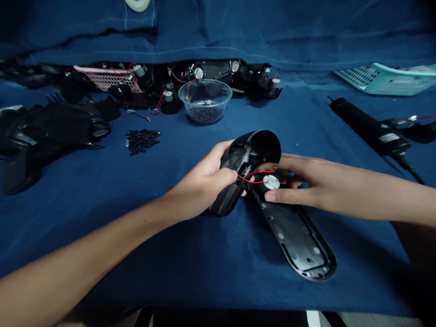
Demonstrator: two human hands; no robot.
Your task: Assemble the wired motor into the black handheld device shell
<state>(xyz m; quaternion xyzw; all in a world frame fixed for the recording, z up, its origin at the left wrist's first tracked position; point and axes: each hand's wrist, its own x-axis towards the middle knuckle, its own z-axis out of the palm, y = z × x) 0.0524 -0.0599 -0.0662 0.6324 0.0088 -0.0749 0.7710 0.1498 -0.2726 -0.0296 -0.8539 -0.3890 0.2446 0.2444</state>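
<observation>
My left hand [204, 181] is wrapped round a black plastic housing half [252, 152] with a round open end, held just above the blue cloth. My right hand [299, 181] pinches a small motor with a white end cap [271, 182], joined to the housing by thin red wires [255, 177]. Under the motor lies the other black shell half [296, 236], long and flat, inner side up, reaching toward me on the right.
A clear bowl of small black pieces [205, 101] stands behind the hands, with a loose pile of black parts [141, 140] to its left. Black shells [51, 131] lie far left, motors and wires [163, 81] along the back, a teal basket [388, 78] and black tool [371, 127] at right.
</observation>
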